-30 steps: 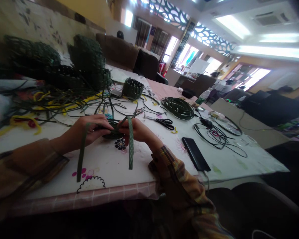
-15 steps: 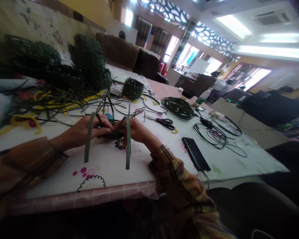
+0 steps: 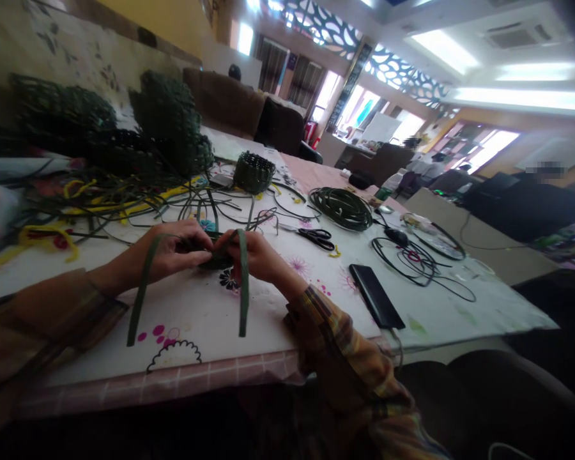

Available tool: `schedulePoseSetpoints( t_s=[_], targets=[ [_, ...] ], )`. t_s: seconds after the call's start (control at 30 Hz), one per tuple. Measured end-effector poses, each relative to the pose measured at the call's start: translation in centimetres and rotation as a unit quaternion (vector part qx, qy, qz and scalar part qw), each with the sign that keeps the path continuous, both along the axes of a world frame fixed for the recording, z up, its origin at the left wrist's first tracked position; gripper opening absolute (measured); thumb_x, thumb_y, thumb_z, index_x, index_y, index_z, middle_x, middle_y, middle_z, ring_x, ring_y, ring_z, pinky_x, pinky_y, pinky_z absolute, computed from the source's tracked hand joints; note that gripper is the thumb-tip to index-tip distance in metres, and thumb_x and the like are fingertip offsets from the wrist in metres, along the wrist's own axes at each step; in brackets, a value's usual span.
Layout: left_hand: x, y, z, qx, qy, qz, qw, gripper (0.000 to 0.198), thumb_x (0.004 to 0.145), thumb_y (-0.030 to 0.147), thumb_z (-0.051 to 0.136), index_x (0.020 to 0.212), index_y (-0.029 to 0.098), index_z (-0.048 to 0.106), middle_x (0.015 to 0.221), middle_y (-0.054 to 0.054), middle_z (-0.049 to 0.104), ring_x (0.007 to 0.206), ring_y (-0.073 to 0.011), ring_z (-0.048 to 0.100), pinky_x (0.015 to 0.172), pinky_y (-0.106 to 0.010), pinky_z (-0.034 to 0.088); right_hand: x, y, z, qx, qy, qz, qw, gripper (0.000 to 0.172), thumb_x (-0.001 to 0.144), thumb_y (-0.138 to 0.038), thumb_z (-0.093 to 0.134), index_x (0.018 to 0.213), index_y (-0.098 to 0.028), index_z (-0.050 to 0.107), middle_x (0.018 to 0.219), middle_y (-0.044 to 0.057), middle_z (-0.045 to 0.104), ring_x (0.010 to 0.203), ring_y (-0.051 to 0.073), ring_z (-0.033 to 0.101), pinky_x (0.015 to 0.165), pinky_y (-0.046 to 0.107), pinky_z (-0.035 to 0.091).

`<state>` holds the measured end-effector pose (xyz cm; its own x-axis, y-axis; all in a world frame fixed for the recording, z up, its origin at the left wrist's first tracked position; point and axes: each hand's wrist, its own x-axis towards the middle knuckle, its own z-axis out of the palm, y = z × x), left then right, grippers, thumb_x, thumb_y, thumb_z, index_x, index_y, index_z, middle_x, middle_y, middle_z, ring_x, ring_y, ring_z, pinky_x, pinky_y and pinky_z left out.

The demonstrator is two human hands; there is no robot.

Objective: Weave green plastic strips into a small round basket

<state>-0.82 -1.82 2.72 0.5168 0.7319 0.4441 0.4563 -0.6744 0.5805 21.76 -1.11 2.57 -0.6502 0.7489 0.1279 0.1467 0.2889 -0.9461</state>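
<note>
Over the near part of the table, my left hand [image 3: 179,252] and my right hand [image 3: 253,255] meet, fingers closed on dark green flat weaving strips. One green strip [image 3: 144,287] loops over my left hand and hangs down towards the table. A second textured strip [image 3: 243,287] drops in front of my right hand. Between the fingertips is a small dark woven piece [image 3: 216,259], mostly hidden by the hands. More strip ends [image 3: 213,207] stick up behind it.
Black-handled scissors [image 3: 316,237], a coiled bundle of strips [image 3: 341,207] and a dark phone [image 3: 376,295] lie to the right. A small woven basket [image 3: 253,171] stands behind. Bigger woven baskets [image 3: 165,121] and loose yellow strips [image 3: 148,204] crowd the left back.
The strip over my left hand has swung left and bends more. The strip at my right hand hangs a little lower. My hands stay close together, still gripping.
</note>
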Motion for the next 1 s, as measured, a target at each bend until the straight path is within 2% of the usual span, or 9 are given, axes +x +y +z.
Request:
schedulePoseSetpoints(
  t_s=[0.2,0.3,0.4,0.47,0.6,0.7,0.87,0.93,1.0],
  targets=[
    [-0.1,0.2,-0.1,-0.03,-0.013,-0.033,0.999,0.015,0.087,0.032,0.065,0.085,0.02,0.073,0.082,-0.004,0.066,0.068,-0.0139,0.062,0.057,-0.024,0.05,0.5,-0.1,0.0,0.059,-0.052,-0.014,0.997,0.011,0.092,-0.018,0.051,0.093,-0.016,0.061,0.064,-0.006,0.056,0.049,0.007,0.056,0.046,0.016,0.042],
    [-0.1,0.1,-0.1,-0.032,-0.012,-0.026,0.999,0.017,0.088,0.033,0.064,0.083,0.019,0.071,0.081,-0.004,0.065,0.068,-0.0138,0.061,0.058,-0.024,0.05,0.7,-0.3,0.1,0.072,-0.062,-0.042,0.995,0.012,0.092,-0.018,0.05,0.094,-0.016,0.062,0.064,-0.006,0.055,0.043,0.006,0.053,0.043,0.017,0.038],
    [0.0,-0.2,0.0,-0.045,-0.01,0.0,0.999,0.019,0.087,0.035,0.064,0.082,0.019,0.071,0.081,-0.003,0.065,0.068,-0.014,0.061,0.059,-0.024,0.05,0.7,-0.4,0.2,0.094,-0.081,-0.064,0.99,0.011,0.092,-0.016,0.05,0.092,-0.016,0.061,0.06,-0.007,0.052,0.044,0.007,0.053,0.047,0.018,0.038],
    [0.3,-0.5,-0.1,-0.053,-0.013,0.021,0.998,0.02,0.086,0.036,0.065,0.081,0.018,0.071,0.082,-0.003,0.066,0.07,-0.0149,0.062,0.059,-0.024,0.049,0.6,-0.5,0.3,0.133,-0.102,-0.069,0.983,0.012,0.091,-0.012,0.048,0.087,-0.016,0.06,0.06,-0.006,0.052,0.05,0.008,0.054,0.054,0.018,0.04],
    [0.9,-1.0,-0.2,-0.054,-0.025,0.039,0.997,0.019,0.085,0.035,0.065,0.079,0.018,0.07,0.08,-0.002,0.068,0.073,-0.016,0.064,0.064,-0.025,0.05,0.1,-0.7,0.2,0.222,-0.112,-0.079,0.965,0.014,0.087,-0.009,0.05,0.078,-0.016,0.058,0.072,-0.002,0.059,0.068,0.01,0.052,0.065,0.021,0.04],
    [1.3,-1.1,-0.3,-0.042,-0.024,0.034,0.998,0.017,0.085,0.033,0.065,0.076,0.019,0.069,0.075,-0.001,0.066,0.069,-0.0145,0.061,0.064,-0.025,0.048,-0.3,-1.0,-0.2,0.214,-0.107,-0.083,0.967,0.014,0.089,-0.012,0.05,0.079,-0.015,0.059,0.076,0.0,0.061,0.07,0.011,0.052,0.068,0.022,0.041],
    [0.9,-0.4,-0.6,0.004,-0.011,0.009,1.0,0.016,0.085,0.033,0.065,0.084,0.019,0.072,0.081,-0.002,0.067,0.072,-0.0149,0.062,0.067,-0.024,0.048,-0.3,-1.2,-0.3,0.19,-0.064,-0.104,0.974,0.014,0.091,-0.016,0.052,0.081,-0.016,0.063,0.075,0.0,0.062,0.071,0.011,0.055,0.067,0.022,0.043],
    [0.5,0.1,-0.8,0.019,0.002,-0.012,1.0,0.016,0.086,0.034,0.066,0.087,0.02,0.074,0.082,-0.003,0.067,0.073,-0.0152,0.062,0.065,-0.024,0.048,0.1,-1.1,-0.2,0.193,-0.018,-0.134,0.972,0.015,0.092,-0.023,0.053,0.085,-0.017,0.065,0.079,0.001,0.066,0.075,0.012,0.059,0.068,0.022,0.045],
    [0.2,0.4,-0.9,0.023,0.001,-0.025,0.999,0.015,0.087,0.033,0.065,0.085,0.022,0.074,0.081,-0.003,0.066,0.072,-0.0152,0.063,0.064,-0.024,0.048,0.8,-0.8,0.0,0.195,0.04,-0.193,0.961,0.018,0.094,-0.03,0.053,0.09,-0.017,0.065,0.084,0.003,0.068,0.076,0.012,0.062,0.065,0.021,0.047]
  ],
)
